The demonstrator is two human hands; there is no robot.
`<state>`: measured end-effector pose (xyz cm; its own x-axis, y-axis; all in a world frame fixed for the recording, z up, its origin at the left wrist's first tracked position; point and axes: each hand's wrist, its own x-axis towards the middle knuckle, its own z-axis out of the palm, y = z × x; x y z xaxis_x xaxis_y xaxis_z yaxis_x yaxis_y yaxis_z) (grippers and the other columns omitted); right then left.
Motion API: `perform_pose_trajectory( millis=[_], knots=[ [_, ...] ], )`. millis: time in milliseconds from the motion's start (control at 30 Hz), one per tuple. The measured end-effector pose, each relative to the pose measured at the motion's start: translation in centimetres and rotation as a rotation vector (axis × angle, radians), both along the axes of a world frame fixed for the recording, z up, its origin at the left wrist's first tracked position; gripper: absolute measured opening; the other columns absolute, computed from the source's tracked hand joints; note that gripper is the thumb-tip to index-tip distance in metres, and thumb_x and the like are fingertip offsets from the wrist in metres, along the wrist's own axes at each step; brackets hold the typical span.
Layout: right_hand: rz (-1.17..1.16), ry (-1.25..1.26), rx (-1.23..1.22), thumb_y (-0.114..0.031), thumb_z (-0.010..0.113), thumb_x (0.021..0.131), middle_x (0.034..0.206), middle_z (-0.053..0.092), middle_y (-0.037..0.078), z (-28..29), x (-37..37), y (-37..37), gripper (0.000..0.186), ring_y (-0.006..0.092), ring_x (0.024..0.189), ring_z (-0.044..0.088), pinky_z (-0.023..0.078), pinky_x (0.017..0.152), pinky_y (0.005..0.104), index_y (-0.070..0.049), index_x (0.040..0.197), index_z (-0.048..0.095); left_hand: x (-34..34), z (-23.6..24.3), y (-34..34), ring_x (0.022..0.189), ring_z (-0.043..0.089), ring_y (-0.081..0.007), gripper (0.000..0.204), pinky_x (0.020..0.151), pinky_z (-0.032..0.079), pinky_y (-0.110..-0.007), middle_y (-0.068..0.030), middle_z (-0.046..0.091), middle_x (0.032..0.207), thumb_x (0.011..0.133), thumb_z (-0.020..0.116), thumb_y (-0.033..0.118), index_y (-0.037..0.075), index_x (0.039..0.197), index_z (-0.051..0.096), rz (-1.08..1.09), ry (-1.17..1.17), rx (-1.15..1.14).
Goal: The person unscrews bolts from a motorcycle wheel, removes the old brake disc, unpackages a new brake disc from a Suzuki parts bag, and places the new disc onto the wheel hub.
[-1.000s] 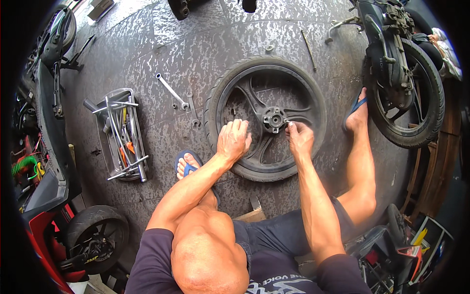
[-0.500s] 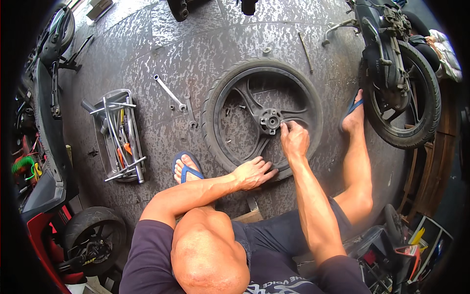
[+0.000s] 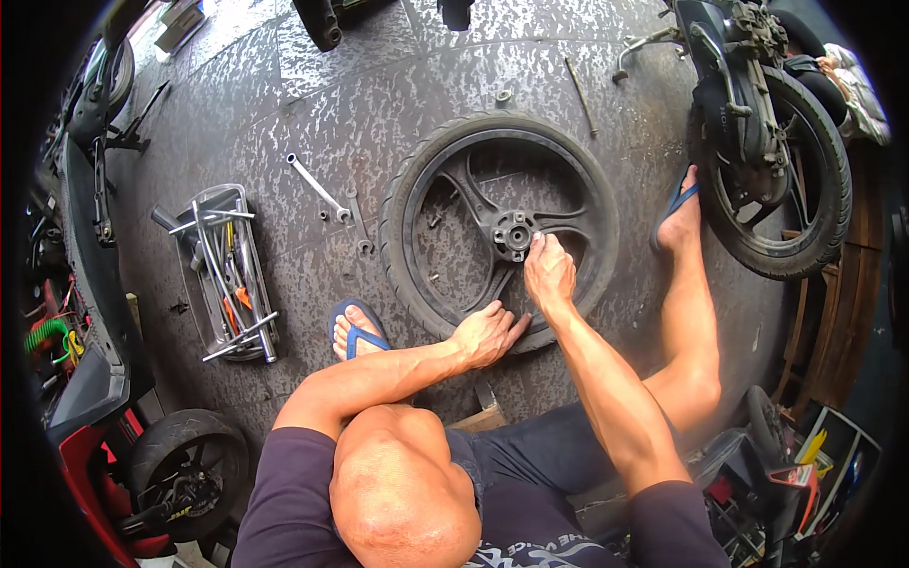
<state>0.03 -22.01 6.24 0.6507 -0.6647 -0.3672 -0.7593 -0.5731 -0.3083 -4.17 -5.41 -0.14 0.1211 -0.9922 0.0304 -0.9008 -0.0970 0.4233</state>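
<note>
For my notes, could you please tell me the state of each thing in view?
Loose wheel: flat on the floor
Left hand: resting on the wheel
Right hand: at the hub, grip unclear
Tool tray: open-topped, loaded
Wrenches: lying flat
Long rod: lying flat

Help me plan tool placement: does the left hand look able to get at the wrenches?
Likely yes: the left hand rests on the tyre, and the wrenches lie uncovered on the floor left of it, with nothing seen blocking the way over.

dark mottled floor (image 3: pixel 327 109), seamed, gleaming pale toward upper left; brown boards (image 3: pixel 857 260) at right, probably wood.
</note>
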Motion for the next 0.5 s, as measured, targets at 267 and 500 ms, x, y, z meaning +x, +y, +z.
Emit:
perform_pose_trajectory(
  millis=[267,500],
  knots=[
    [0.050,0.056,0.003,-0.039,0.041,0.104,0.092,0.070,0.030,0.2,0.5,-0.3,0.046,0.0515,0.090,0.067,0.052,0.083,0.0590,-0.002,0.096,0.067,0.3,-0.4,0.4,0.083,0.060,-0.0214,0.054,0.097,0.041,-0.036,-0.0089,0.060,0.088,0.090,0.050,0.017,-0.003,0.141,0.052,0.005,0.033,-0.029],
    [0.194,0.088,0.006,-0.035,0.042,0.104,0.089,0.070,0.029,0.2,0.2,-1.3,0.044,0.0494,0.085,0.069,0.054,0.080,0.0563,0.000,0.094,0.067,0.6,0.2,0.7,0.089,0.061,-0.0232,0.054,0.102,0.042,-0.039,-0.0093,0.059,0.090,0.090,0.050,0.016,-0.003,0.141,0.050,-0.017,0.078,0.015]
  ],
)
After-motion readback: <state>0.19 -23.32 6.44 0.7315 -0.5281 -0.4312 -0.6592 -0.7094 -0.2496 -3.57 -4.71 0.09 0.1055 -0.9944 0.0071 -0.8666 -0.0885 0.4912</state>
